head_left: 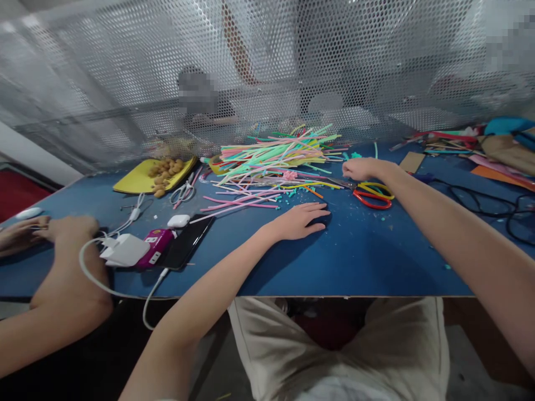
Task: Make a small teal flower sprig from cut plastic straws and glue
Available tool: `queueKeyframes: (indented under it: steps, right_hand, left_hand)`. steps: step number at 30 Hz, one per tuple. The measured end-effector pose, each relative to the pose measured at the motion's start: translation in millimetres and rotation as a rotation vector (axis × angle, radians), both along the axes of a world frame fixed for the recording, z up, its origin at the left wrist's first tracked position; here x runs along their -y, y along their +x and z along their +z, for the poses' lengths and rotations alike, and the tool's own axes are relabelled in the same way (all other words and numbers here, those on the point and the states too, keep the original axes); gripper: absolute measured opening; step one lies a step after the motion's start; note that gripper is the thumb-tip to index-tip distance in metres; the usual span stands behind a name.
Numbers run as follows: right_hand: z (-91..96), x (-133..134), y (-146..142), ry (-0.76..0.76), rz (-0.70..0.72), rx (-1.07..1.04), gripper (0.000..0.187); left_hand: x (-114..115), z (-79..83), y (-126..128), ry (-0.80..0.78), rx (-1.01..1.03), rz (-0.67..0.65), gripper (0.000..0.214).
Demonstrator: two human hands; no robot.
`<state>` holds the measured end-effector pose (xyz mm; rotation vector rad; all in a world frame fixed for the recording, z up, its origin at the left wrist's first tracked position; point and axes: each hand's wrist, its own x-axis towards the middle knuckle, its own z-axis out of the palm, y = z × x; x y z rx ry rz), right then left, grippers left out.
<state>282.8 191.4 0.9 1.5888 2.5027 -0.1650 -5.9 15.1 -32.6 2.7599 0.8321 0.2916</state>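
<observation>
My left hand [301, 220] lies flat and open, palm down, on the blue table [359, 256], just in front of a pile of coloured straws [276, 159]. My right hand [360, 168] reaches further back, its fingers curled at the right edge of the straw pile, right beside scissors with red and yellow handles [373, 195]. What the right fingers grip is too small to make out. Small straw bits [292, 192] lie scattered between the two hands.
Another person's arms [62, 262] rest on the table at the left. Near them lie a black phone [186, 243], a white charger with cable [125, 249], a pink device [155, 245], small scissors [184, 192] and a yellow tray of nuts [137, 177]. Paper scraps [501, 150] and black cables [493, 206] lie at the right. A perforated metal screen [267, 67] stands behind.
</observation>
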Motion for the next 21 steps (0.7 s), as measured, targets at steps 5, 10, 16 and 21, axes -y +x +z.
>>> queueKeyframes:
  steps: [5,10,16,21]
  right_hand:
    - [4.7,1.4,14.0,0.158,-0.043,0.003,0.031]
    - [7.6,3.9,24.7,0.223,-0.017,0.009,0.030]
    - [10.0,4.7,16.5,0.250,0.006,-0.021,0.019]
    - [18.7,-0.5,13.0,0.433,-0.252,-0.069,0.021]
  left_hand:
    - [-0.8,-0.4,0.6,-0.010,0.004,-0.004,0.051]
    - [-0.7,-0.5,0.3,-0.011,0.012,0.000,0.051]
    - [0.2,2.0,0.1,-0.014,0.002,-0.003,0.053]
    - [-0.3,1.0,0.1,-0.010,0.005,-0.003,0.052]
